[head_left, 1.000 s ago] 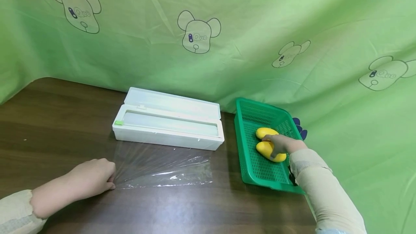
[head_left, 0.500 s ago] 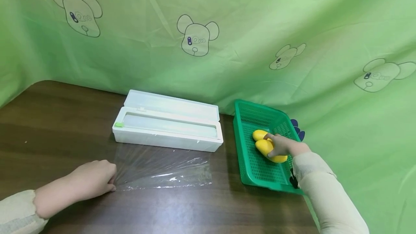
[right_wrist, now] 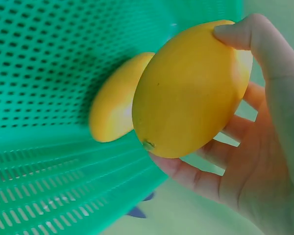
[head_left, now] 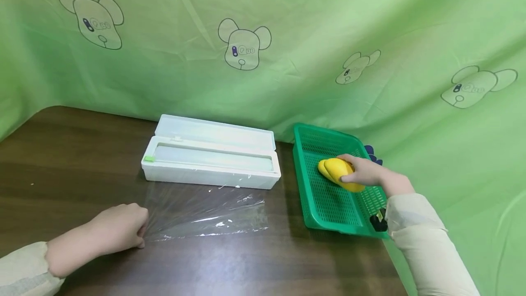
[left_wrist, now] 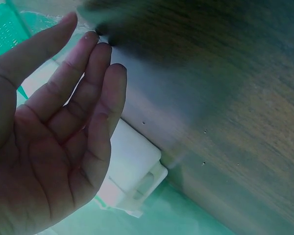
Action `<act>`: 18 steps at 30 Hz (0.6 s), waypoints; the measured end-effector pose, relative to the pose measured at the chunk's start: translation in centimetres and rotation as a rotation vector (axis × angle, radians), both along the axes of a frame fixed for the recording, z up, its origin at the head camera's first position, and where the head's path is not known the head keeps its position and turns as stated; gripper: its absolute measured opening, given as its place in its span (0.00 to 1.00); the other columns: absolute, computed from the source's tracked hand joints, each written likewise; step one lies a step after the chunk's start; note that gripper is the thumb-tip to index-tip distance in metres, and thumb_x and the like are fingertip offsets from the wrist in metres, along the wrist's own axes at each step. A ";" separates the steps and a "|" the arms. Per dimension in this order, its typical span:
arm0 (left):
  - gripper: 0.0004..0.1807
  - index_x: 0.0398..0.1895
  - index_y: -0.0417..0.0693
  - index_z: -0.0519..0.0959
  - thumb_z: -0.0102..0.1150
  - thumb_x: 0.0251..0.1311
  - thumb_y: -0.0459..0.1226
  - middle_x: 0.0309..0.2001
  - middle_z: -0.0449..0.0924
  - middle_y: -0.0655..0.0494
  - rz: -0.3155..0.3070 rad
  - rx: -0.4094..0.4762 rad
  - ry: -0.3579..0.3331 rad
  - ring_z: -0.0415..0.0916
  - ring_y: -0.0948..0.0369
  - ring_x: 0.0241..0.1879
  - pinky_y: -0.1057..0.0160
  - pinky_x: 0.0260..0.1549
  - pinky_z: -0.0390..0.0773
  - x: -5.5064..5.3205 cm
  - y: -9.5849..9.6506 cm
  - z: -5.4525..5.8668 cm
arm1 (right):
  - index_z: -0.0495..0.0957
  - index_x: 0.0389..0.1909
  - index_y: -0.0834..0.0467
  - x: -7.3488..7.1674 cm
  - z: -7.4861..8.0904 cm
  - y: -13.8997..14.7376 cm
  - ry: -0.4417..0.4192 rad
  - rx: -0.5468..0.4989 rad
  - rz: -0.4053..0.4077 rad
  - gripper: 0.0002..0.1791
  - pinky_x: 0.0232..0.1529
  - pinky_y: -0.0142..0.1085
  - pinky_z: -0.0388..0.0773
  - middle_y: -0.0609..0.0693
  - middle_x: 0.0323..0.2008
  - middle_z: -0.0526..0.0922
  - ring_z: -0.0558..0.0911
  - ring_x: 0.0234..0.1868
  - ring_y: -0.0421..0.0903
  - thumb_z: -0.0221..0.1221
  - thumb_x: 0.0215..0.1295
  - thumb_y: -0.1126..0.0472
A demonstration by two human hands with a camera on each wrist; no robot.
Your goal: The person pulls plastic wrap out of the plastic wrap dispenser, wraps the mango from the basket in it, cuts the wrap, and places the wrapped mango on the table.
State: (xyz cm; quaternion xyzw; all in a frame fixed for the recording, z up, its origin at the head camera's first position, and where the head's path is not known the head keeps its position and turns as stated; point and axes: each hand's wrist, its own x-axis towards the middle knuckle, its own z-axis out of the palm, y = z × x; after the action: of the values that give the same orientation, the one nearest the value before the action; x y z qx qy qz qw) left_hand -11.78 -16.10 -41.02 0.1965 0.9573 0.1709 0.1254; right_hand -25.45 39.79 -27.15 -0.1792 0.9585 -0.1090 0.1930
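Left hand (head_left: 113, 227), lower left, fingers curled, pinches clear film (head_left: 222, 218); right hand (head_left: 366, 171), stretched in at right, grips a yellow fruit (right_wrist: 186, 93) over the green basket (head_left: 305, 191); upper-centre curtain (head_left: 287, 90) lettering starts with Q.

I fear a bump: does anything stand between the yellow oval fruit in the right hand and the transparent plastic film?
Yes: the green plastic basket's left wall lies between; whether the fruit clears it is unclear.

A green cloth (head_left: 164, 86) with soft folds hangs behind the dark brown table (head_left: 82, 159) and along its right side. On the cloth are printed outlined animal heads (head_left: 241, 54). The table has a rounded far-left corner, and whitish light (head_left: 223, 266) reflects on it.
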 end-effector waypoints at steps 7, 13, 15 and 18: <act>0.23 0.14 0.56 0.70 0.80 0.40 0.30 0.19 0.69 0.65 -0.023 -0.007 0.017 0.66 0.64 0.19 0.61 0.19 0.71 0.0 0.0 0.0 | 0.60 0.73 0.69 1.4 1.5 -0.9 0.054 -0.054 0.024 0.39 0.44 0.47 0.75 0.64 0.55 0.76 0.75 0.44 0.53 0.64 0.69 0.55; 0.23 0.15 0.56 0.71 0.80 0.40 0.29 0.19 0.69 0.66 -0.044 -0.008 0.036 0.66 0.64 0.19 0.61 0.19 0.71 0.2 -0.1 0.1 | 0.61 0.73 0.68 2.9 2.5 -2.6 0.072 -0.097 0.047 0.39 0.44 0.47 0.76 0.62 0.55 0.76 0.75 0.46 0.53 0.65 0.67 0.57; 0.22 0.15 0.56 0.71 0.80 0.40 0.29 0.19 0.70 0.66 -0.047 -0.005 0.035 0.66 0.64 0.20 0.61 0.19 0.71 0.3 -0.2 0.1 | 0.63 0.73 0.65 3.4 2.8 -3.5 0.073 -0.115 0.059 0.38 0.43 0.46 0.76 0.60 0.55 0.76 0.74 0.47 0.53 0.65 0.66 0.57; 0.22 0.15 0.57 0.72 0.79 0.40 0.28 0.20 0.70 0.66 -0.040 -0.007 0.026 0.67 0.64 0.20 0.61 0.19 0.71 0.2 -0.2 0.3 | 0.65 0.72 0.62 4.0 3.1 -5.0 0.080 -0.134 0.095 0.37 0.43 0.45 0.77 0.56 0.54 0.75 0.74 0.48 0.53 0.65 0.65 0.58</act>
State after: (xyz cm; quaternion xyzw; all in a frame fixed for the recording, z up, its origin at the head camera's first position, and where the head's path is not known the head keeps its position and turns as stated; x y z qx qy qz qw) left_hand -11.59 -16.34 -40.75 0.2176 0.9553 0.1621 0.1170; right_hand -21.43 34.80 -24.09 -0.2411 0.9464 -0.1566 0.1472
